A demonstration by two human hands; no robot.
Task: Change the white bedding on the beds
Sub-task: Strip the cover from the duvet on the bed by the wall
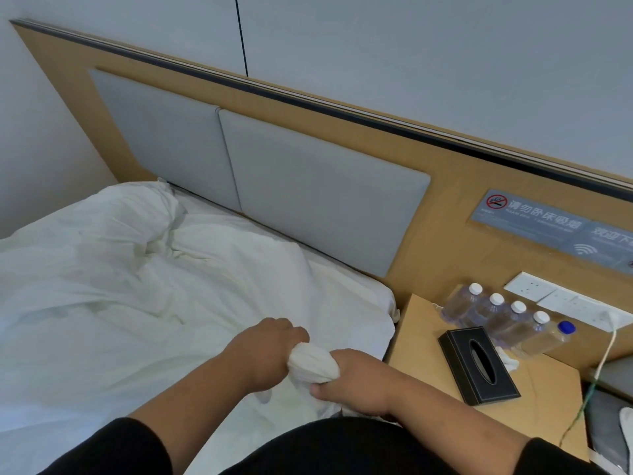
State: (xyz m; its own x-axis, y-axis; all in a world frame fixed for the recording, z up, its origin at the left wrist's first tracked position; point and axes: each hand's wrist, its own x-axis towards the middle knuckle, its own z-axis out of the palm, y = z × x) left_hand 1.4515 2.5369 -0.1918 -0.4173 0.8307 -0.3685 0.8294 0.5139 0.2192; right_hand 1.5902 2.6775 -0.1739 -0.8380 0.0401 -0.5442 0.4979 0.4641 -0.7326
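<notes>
Both arms reach forward in black sleeves, forearms bare. The left hand (270, 351) and right hand (356, 378) sit close together — each fist curled tight around the same twisted bunch of white sheet (313, 366), knuckles up.

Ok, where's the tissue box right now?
In the head view the black tissue box lies on the wooden bedside table, right of the bed, just in front of the row of water bottles.
</notes>
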